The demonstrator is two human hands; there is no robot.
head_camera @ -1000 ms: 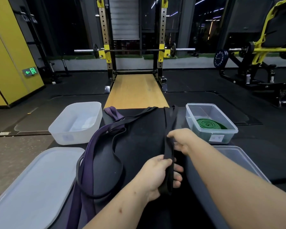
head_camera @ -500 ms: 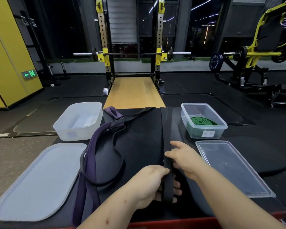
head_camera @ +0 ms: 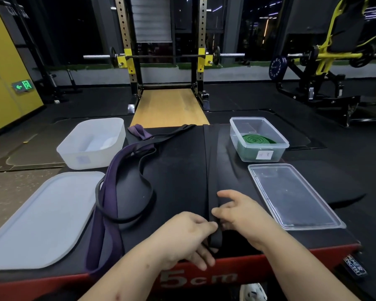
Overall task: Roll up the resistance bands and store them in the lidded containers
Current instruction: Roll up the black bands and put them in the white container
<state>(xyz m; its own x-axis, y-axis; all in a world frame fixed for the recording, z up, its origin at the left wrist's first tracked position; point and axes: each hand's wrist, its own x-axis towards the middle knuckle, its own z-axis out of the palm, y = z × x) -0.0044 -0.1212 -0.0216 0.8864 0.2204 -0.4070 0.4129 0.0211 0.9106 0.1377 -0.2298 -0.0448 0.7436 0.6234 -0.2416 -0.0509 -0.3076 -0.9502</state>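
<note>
The wide black band [head_camera: 211,170] lies flat on the tabletop [head_camera: 182,166]. Its long axis runs straight away from the person, from the near edge to the far one. Both hands meet at its near end. The left hand [head_camera: 182,237] curls round that end, thumb on top and fingers underneath. The right hand [head_camera: 245,213] seems to pinch the band's right edge just beyond it, forefinger loosely out. Each grip is closed on the band, and neither is spread.

The rest of the band stretches ahead of the hands, so rolling would likely start at this end and travel forward. Neither hand is clearly nearer.

A green roll [head_camera: 256,139] already sits in the clear container [head_camera: 284,144] at far right, and its clear lid [head_camera: 291,196] lies just in front of it. The white container [head_camera: 91,161] and white lid [head_camera: 41,218] stand to the left. A purple band [head_camera: 109,203] and a thin black band [head_camera: 148,185] lie loose between them and the wide band.
</note>
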